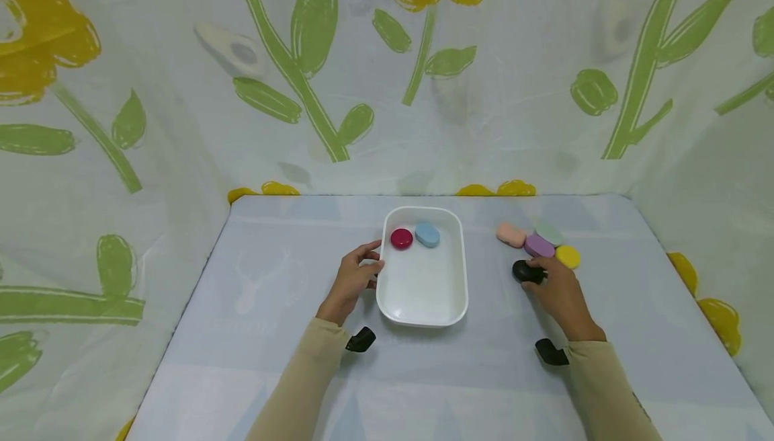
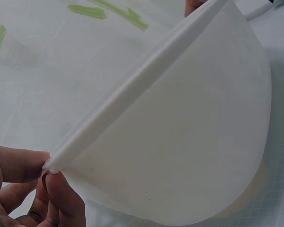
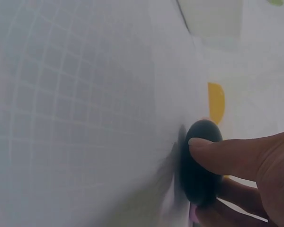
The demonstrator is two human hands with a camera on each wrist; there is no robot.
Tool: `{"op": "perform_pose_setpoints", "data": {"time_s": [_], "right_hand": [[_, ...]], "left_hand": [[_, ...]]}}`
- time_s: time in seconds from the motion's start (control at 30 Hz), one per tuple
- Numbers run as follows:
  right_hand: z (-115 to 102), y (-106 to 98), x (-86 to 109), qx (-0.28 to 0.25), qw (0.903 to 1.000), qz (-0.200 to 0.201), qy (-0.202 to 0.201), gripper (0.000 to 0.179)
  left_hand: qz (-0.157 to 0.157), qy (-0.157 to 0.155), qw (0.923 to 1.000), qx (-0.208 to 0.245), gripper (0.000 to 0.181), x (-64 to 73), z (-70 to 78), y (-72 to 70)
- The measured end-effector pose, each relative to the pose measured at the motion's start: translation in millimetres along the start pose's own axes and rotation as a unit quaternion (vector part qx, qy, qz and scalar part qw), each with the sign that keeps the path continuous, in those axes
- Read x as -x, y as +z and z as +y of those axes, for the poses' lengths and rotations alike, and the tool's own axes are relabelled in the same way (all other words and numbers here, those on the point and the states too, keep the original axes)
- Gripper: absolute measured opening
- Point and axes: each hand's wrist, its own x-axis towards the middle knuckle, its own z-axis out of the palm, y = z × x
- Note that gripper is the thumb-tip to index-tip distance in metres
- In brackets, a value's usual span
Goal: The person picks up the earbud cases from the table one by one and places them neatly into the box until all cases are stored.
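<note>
A white rectangular tray point(image 1: 421, 286) stands mid-table, holding a round red piece point(image 1: 402, 238) and a light blue oval piece point(image 1: 427, 234) in its far end. My left hand point(image 1: 353, 278) pinches the tray's left rim between thumb and fingers, which the left wrist view shows close up. On the right, my right hand point(image 1: 561, 298) grips a smooth black oval piece point(image 1: 523, 271) between its thumb and fingers. In the right wrist view the black piece point(image 3: 199, 182) is tilted on its edge, close to the tabletop; whether it touches cannot be told.
Beyond the right hand lie a peach piece point(image 1: 510, 234), a purple piece point(image 1: 539, 246), a pale green piece point(image 1: 549, 231) and a yellow round piece point(image 1: 568, 257), clustered together. A flower-patterned cloth wall point(image 1: 502, 132) rises behind the pale table point(image 1: 266, 333). Black wrist mounts point(image 1: 361, 339) stick out from both sleeves.
</note>
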Motion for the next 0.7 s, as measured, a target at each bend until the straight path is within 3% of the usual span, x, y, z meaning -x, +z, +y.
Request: {"op": "perform_pose_setpoints", "data": {"time_s": [0.43, 0.7], "right_hand": [[-0.4, 4.4, -2.0, 0.005, 0.9999, -0.01, -0.006, 0.044], [-8.4, 0.2, -3.2, -0.014, 0.9993, -0.007, -0.035, 0.046]], "left_hand": [[-0.003, 0.005, 1.0, 0.004, 0.047, -1.2, -3.0, -0.3], [-0.009, 0.003, 0.9999, 0.007, 0.048, -0.6, -2.4, 0.4]]}}
